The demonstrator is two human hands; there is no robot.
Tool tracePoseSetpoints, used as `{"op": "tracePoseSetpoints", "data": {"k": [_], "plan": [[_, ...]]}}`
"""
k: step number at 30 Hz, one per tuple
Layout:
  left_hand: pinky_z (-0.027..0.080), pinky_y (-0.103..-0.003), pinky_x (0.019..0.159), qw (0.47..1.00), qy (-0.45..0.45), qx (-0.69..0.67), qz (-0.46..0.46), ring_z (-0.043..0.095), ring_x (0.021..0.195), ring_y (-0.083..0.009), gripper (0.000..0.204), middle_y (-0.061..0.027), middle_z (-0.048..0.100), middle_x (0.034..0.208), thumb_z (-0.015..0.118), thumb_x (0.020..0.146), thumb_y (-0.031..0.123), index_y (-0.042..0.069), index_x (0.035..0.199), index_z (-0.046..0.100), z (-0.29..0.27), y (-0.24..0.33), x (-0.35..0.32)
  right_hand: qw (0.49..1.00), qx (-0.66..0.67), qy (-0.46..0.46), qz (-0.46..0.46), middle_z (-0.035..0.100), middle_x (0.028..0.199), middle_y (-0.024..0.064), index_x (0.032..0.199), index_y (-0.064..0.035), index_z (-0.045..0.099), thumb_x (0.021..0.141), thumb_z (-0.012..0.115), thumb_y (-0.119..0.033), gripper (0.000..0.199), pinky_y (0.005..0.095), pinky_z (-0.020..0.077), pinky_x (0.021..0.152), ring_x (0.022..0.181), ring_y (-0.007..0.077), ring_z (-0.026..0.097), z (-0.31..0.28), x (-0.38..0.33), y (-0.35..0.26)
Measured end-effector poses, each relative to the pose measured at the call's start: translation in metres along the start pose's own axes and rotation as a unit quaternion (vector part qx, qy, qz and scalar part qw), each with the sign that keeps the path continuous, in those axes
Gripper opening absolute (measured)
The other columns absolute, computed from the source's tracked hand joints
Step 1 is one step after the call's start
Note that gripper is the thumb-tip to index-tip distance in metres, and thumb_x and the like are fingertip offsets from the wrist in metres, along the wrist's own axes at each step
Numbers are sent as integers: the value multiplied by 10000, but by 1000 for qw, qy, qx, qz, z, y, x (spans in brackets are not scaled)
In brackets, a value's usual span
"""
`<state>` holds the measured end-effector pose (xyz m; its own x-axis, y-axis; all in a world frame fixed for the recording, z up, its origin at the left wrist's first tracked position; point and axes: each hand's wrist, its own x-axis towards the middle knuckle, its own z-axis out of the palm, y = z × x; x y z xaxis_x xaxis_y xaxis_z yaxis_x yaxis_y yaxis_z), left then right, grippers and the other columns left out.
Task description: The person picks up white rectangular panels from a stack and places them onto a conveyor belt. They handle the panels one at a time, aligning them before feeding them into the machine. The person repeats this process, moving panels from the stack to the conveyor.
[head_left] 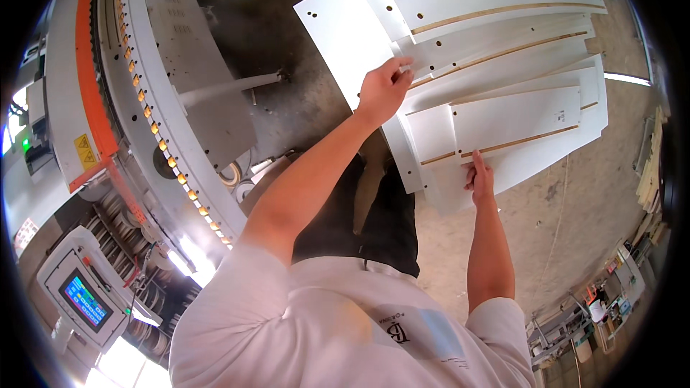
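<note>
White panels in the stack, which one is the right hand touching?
The right hand touches the small top panel; the left hand pinches a longer strip.

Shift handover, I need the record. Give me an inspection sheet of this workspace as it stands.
Surface: grey machine bed with a curved row of amber rollers and an orange band.
Job's things: stack of white panels, fanned out, with bare wood edges and drilled holes.
Clutter: nothing seen on the panels; dust and stains on the concrete floor.
Grips: left hand pinches the edge of one panel; right hand lies flat against the stack's near edge.
Cables: thin wires near the control box with a lit screen.
Surroundings: carts and stacked boards at the right rim.
</note>
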<state>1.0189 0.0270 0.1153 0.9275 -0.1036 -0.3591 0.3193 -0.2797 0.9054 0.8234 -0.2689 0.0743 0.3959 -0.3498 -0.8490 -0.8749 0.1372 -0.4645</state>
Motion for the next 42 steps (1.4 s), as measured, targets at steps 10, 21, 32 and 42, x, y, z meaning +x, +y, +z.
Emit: {"op": "tracePoseSetpoints", "data": {"k": [10, 21, 32, 42], "plan": [[430, -259, 562, 975, 181, -127, -34, 499, 608, -79, 308, -4, 585, 715, 698, 937, 309, 5, 945, 651, -25, -5, 54, 1000, 7, -5, -4, 433, 484, -1, 742, -36, 639, 893, 677, -604, 589, 283, 361, 357, 368, 120, 363, 0, 1, 2], [481, -283, 588, 968, 226, -98, -51, 581, 625, -117, 348, -46, 681, 766, 730, 917, 349, 8, 932, 665, -49, 11, 123, 1000, 5, -10, 10, 425, 480, -2, 681, -106, 539, 908, 650, -617, 570, 298, 372, 379, 368, 123, 348, -1, 1, 0], [478, -295, 560, 980, 158, -110, -44, 594, 646, -137, 176, -55, 685, 807, 667, 957, 204, 29, 980, 669, -58, 15, 104, 1000, 20, -10, -4, 444, 475, 18, 671, -57, 586, 909, 675, -570, 573, 296, 364, 361, 361, 132, 364, -1, 2, 3], [178, -472, 1247, 849, 50, 466, 244, 296, 1485, -242, 441, -62, 418, 1546, 566, 951, 304, 99, 1340, 553, -49, -65, 47, 1000, -5, -8, 5, 418, 477, -6, 715, -76, 580, 915, 645, -607, 571, 296, 363, 367, 362, 121, 339, 1, -3, 3]]}}
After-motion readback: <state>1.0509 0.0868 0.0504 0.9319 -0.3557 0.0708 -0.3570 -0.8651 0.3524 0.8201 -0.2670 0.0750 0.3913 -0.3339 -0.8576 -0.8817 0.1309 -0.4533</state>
